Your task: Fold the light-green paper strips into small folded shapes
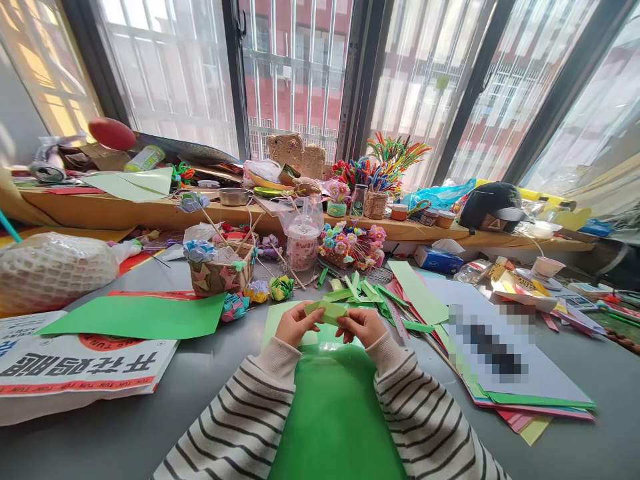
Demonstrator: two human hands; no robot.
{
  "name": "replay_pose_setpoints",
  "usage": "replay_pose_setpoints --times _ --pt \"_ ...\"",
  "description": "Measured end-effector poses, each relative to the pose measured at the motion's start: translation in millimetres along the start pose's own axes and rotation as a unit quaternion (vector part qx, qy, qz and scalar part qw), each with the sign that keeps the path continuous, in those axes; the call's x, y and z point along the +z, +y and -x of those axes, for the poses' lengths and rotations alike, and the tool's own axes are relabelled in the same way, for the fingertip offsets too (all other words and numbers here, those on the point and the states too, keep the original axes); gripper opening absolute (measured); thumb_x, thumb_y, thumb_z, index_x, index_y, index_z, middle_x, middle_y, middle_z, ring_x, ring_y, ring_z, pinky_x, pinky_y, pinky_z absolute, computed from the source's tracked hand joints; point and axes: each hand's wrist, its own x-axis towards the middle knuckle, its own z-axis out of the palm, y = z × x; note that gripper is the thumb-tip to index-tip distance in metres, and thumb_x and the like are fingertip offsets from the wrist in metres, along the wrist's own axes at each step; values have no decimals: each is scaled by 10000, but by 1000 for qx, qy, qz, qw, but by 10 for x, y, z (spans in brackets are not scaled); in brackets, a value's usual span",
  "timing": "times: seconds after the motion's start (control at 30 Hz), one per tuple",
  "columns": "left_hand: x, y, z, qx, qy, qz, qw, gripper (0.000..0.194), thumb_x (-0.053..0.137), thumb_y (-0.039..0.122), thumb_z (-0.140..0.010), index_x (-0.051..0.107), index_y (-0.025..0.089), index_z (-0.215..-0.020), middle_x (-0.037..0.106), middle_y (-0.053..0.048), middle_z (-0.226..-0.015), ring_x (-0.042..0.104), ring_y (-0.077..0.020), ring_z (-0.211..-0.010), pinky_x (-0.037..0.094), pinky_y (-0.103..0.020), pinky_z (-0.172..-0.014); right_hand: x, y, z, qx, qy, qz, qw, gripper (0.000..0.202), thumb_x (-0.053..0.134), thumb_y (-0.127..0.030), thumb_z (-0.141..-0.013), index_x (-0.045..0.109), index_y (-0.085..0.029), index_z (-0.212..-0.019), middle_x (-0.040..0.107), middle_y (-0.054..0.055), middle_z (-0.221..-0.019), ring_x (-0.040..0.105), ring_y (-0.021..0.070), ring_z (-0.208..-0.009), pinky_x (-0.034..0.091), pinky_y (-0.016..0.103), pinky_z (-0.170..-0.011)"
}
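Between my two hands is a small folded piece of light green paper, held up above the table. My left hand pinches its left end, and my right hand grips its right end with closed fingers. Below them a large dark green sheet stretches toward me, with a pale green sheet under its far end. Just beyond my right hand lies a loose pile of green paper strips.
Left are a green sheet, a printed paper bag and a basket with paper flowers. Stacked coloured paper lies right. Behind stand a plastic cup, pipe-cleaner flowers and a cluttered sill.
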Motion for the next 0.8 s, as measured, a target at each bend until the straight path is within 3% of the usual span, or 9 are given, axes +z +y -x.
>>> replay_pose_setpoints --times 0.23,0.5,0.8 --pt "10 -42 11 -40 -36 -27 998 305 675 358 -443 581 112 -597 594 -14 -534 578 -143 -530 469 -245 -516 -18 28 -28 -11 51 -68 996 295 563 -393 -601 600 -116 -694 535 -17 -459 520 95 -389 405 190 -350" --pt "30 -49 14 -21 -28 -13 999 312 670 342 -462 611 105 -656 608 -10 -561 580 -142 -495 476 -245 -492 -19 50 -32 -4 35 -107 994 301 584 -324 -600 617 -138 -834 600 13 -587 543 90 -393 408 173 -330" --pt "51 -30 36 -56 -40 23 997 368 681 371 -435 584 111 -675 609 -8 -584 595 -146 -490 480 -231 -484 -23 95 -44 -7 36 -142 989 234 608 -291 -578 651 -166 -770 580 -9 -512 552 88 -402 438 173 -366"
